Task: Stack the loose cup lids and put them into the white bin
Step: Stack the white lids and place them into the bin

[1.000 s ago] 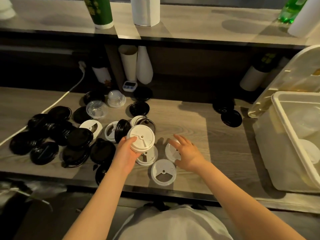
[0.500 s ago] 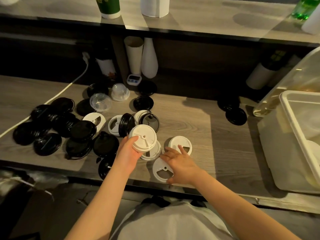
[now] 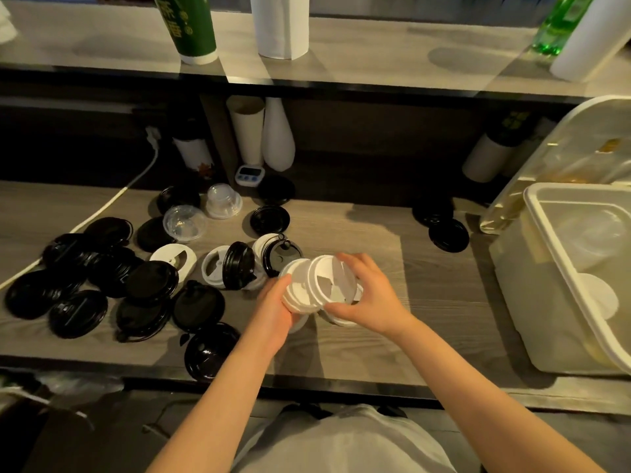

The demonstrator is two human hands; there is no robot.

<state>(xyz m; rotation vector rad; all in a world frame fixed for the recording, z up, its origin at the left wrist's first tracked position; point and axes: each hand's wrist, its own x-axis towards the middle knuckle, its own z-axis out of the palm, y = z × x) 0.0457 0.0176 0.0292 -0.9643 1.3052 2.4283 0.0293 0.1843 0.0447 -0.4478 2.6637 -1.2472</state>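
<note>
While the wood-grain desk (image 3: 358, 356) fills most of the view, with a shelf (image 3: 392, 63) running above its far edge, the white bin (image 3: 532, 302) stands open at the right end, well apart from both hands. A clear cover (image 3: 563, 148) leans behind it, and a pale round lid (image 3: 597, 298) shows inside.

On the left of the desk lies a spread of black lids (image 3: 150, 283), many overlapping, and two more black ones (image 3: 447, 235) sit near the bin. One black lid (image 3: 239, 264) stands on edge among the loose white lids (image 3: 174, 257) in the middle.

Above the front of the desk, the left hand (image 3: 273, 312) grips a stack of white lids (image 3: 298, 290), fingers curled under and around it. The right hand (image 3: 372, 295) pinches a single white lid (image 3: 336, 279) between thumb and fingers. That lid is tilted steeply and its rim meets the right side of the stack. Another white edge shows under the right hand (whether it is held or lying on the desk I cannot tell).

Smaller things sit further back: a green cup (image 3: 186, 25) on the shelf, two clear dome lids (image 3: 184, 221) near the desk's back edge, a white cable (image 3: 112, 203) trailing off to the left and – smallest – a timer (image 3: 250, 174).
</note>
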